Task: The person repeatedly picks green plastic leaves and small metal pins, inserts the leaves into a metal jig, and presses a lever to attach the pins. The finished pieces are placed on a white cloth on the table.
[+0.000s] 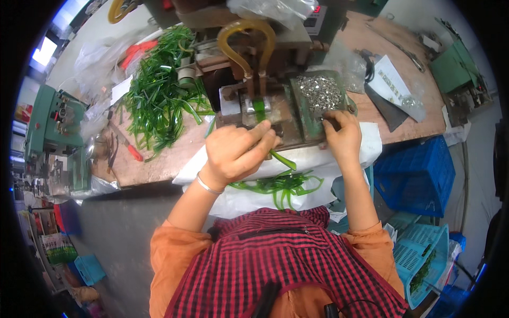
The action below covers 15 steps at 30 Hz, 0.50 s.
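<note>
My left hand (233, 153) is closed on a glossy green strip (283, 160), its forefinger stretched toward the press. The strip's far end lies on the metal block (248, 104) of the bench press, and its near end sticks out below my fingers. At the near edge of a green tray (307, 123) heaped with small shiny metal pieces (321, 91), my right hand (343, 137) has thumb and forefinger drawn together. What is between those fingertips is too small to make out. More green strips (278, 184) lie on the white cloth (212, 175) over my lap.
A big pile of green strips (161, 90) covers the bench left of the press. Near it lies a red-handled tool (134, 153). A curved yellow hose (246, 25) rises over the press. Blue crates (416, 177) stand on the floor at right.
</note>
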### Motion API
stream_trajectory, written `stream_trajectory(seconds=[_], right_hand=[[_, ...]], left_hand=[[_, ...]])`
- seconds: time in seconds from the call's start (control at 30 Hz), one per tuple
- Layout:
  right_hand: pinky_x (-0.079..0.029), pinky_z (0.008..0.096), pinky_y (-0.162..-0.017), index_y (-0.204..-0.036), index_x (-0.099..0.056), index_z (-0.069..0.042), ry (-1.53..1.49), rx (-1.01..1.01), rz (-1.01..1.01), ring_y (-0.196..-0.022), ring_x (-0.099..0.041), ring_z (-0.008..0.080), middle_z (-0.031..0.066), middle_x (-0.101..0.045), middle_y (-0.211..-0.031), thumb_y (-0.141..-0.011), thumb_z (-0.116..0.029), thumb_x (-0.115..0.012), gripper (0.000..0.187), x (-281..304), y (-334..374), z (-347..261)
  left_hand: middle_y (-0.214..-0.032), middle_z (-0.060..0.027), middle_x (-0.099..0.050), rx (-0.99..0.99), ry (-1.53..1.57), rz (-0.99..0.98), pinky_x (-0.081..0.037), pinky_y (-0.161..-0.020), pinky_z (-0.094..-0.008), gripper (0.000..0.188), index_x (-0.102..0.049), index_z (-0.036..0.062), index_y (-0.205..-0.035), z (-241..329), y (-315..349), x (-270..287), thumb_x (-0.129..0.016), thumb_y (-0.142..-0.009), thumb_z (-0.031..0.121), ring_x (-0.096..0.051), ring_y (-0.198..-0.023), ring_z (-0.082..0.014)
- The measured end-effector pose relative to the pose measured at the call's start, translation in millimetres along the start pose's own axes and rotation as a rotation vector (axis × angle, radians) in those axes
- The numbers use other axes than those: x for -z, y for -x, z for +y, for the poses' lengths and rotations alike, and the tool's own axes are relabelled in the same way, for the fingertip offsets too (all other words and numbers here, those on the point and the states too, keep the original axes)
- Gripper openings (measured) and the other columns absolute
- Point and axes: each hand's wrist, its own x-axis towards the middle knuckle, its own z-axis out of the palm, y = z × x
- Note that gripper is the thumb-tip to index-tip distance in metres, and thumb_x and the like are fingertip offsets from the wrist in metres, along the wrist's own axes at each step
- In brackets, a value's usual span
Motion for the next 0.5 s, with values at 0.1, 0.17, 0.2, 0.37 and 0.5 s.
stream_trajectory(seconds=[0.1, 0.17, 0.2, 0.37, 0.5], right_hand=[[-0.048, 0.0441, -0.083, -0.09, -0.073, -0.011, 0.124, 0.064, 0.152, -0.099, -0.059, 0.0339, 0.0107, -0.063, -0.096, -0.075, -0.015, -0.075, 0.016, -14, -3, -7], [-0.048, 0.0446, -0.083, -0.09, -0.073, -0.01, 0.197, 0.029, 0.137, -0.098, -0.058, 0.0342, 0.012, -0.063, -0.097, -0.076, -0.016, -0.075, 0.015, -22, -7, -9], [-0.048, 0.0448, -0.083, -0.089, -0.073, -0.01, 0.233, 0.013, 0.126, -0.098, -0.058, 0.0344, 0.0127, -0.063, -0.097, -0.076, -0.017, -0.075, 0.015, -25, -9, -10], [-0.05, 0.0421, -0.082, -0.094, -0.07, -0.004, 0.232, 0.018, 0.111, -0.095, -0.062, 0.0348, 0.0156, -0.067, -0.099, -0.084, -0.017, -0.07, 0.016, -25, -8, -9], [-0.052, 0.0363, -0.082, -0.102, -0.069, -0.001, -0.145, -0.094, 0.186, -0.092, -0.068, 0.0311, 0.0166, -0.07, -0.1, -0.09, -0.013, -0.065, 0.017, -17, -5, 7]], left_hand=[[-0.102, -0.0089, -0.072, 0.135, 0.065, 0.011, -0.043, -0.048, -0.0276, 0.024, -0.071, 0.0066, -0.095, 11, 6, -1, -0.079, -0.073, 0.01, -0.058, -0.055, -0.0134], [-0.111, -0.01, -0.072, 0.289, 0.138, 0.02, -0.047, -0.053, -0.0279, 0.029, -0.072, 0.006, -0.101, 23, 12, 2, -0.078, -0.073, 0.006, -0.064, -0.064, -0.016], [-0.117, -0.0118, -0.071, 0.357, 0.172, 0.044, -0.049, -0.056, -0.027, 0.035, -0.071, 0.0062, -0.106, 29, 18, 5, -0.079, -0.072, 0.005, -0.067, -0.069, -0.0177], [-0.111, -0.0186, -0.071, 0.567, 0.067, -0.267, -0.058, -0.075, -0.0327, 0.034, -0.068, 0.0047, -0.113, 59, 66, 61, -0.077, -0.08, 0.006, -0.072, -0.089, -0.0231], [-0.103, -0.0097, -0.07, 0.781, -0.349, 0.378, -0.053, -0.071, -0.028, 0.015, -0.068, -0.0027, -0.102, -1, 68, 111, -0.066, -0.088, -0.008, -0.064, -0.081, -0.0166]])
